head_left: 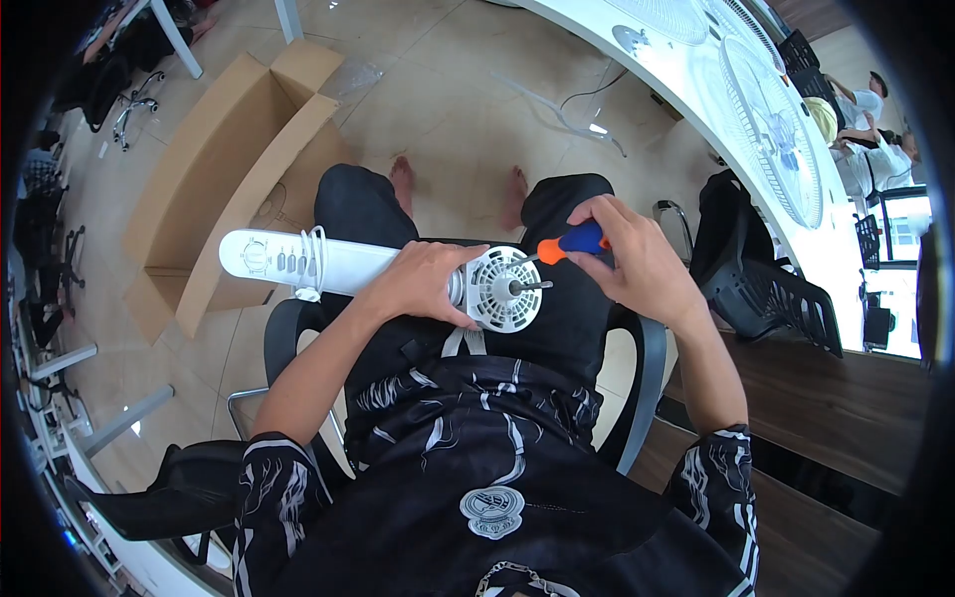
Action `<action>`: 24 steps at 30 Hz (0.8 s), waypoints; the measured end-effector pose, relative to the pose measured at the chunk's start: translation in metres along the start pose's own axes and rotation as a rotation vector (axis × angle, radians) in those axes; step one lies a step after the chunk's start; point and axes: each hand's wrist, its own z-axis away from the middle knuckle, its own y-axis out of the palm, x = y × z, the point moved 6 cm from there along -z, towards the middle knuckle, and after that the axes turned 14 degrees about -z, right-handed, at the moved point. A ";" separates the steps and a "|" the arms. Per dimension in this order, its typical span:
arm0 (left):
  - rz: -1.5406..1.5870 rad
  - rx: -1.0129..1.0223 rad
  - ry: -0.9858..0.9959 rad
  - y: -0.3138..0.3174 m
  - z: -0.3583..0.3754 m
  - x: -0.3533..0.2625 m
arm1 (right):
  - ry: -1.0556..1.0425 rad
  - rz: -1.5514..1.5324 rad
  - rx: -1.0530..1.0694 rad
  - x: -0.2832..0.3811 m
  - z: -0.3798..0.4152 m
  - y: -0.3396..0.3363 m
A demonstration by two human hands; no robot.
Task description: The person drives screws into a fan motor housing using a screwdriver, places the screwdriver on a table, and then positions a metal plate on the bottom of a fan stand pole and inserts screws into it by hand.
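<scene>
Across my lap lies a white fan body [348, 265], its column with several buttons pointing left and a cord looped around it. The round slotted motor housing [494, 289] faces up at its right end, with a metal shaft sticking out. My left hand [423, 284] is wrapped around the neck beside the housing. In my right hand [632, 254] is a screwdriver [577, 242] with a blue and orange handle. Its blade reaches left to the upper edge of the housing; whether the tip sits on a screw is too small to tell.
An open cardboard box [219, 189] stands on the floor at the left. On the white table [686, 109] at the right lie round wire fan grilles [771, 129]. A black chair [746, 269] is beside it. Other people are at the far right and upper left.
</scene>
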 end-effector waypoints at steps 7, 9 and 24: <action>-0.004 -0.024 0.018 -0.002 -0.002 -0.001 | 0.132 0.067 -0.088 0.002 -0.001 0.003; -0.006 -0.027 0.015 -0.002 -0.001 -0.001 | 0.149 0.074 -0.107 -0.001 0.001 0.004; 0.018 0.002 -0.016 -0.006 -0.001 -0.008 | -0.016 -0.098 -0.204 0.005 0.012 -0.013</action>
